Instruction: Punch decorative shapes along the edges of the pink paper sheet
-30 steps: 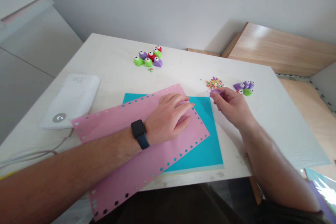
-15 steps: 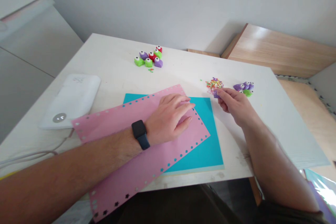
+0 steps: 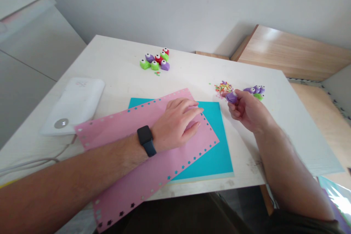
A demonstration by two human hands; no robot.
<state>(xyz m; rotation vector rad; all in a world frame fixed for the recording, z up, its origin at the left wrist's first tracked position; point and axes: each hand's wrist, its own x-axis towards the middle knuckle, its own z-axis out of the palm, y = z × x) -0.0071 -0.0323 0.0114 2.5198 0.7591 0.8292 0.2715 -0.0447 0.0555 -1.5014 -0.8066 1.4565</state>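
- From where I stand, the person's right hand [image 3: 249, 111] has its fingers closed on a purple punch [image 3: 231, 98], held near the paper bits, its white eye partly tucked by the grip.
- The left hand [image 3: 178, 124] lies palm down, fingers loosely spread and gripping nothing, on the pink sheet [image 3: 142, 175].
- Star-shaped holes run along that sheet's borders; it lies aslant beneath the left fingers and juts over the near edge of the worktop [image 3: 117, 65].
- The blue sheet [image 3: 211, 161] is under the pink one, showing to the right of the left fingers.
- Colourful paper bits [image 3: 224, 87] are heaped just beyond the right fingers.
- To the right of those fingers, behind the hand, sit the near punches [image 3: 256, 89], purple and green.
- Well beyond the left fingers stand the far punches [image 3: 158, 59], green, purple and red, with a few scraps [image 3: 157, 74] beside them.
- Well left of the left fingers lies a white box [image 3: 75, 102] with a round display.
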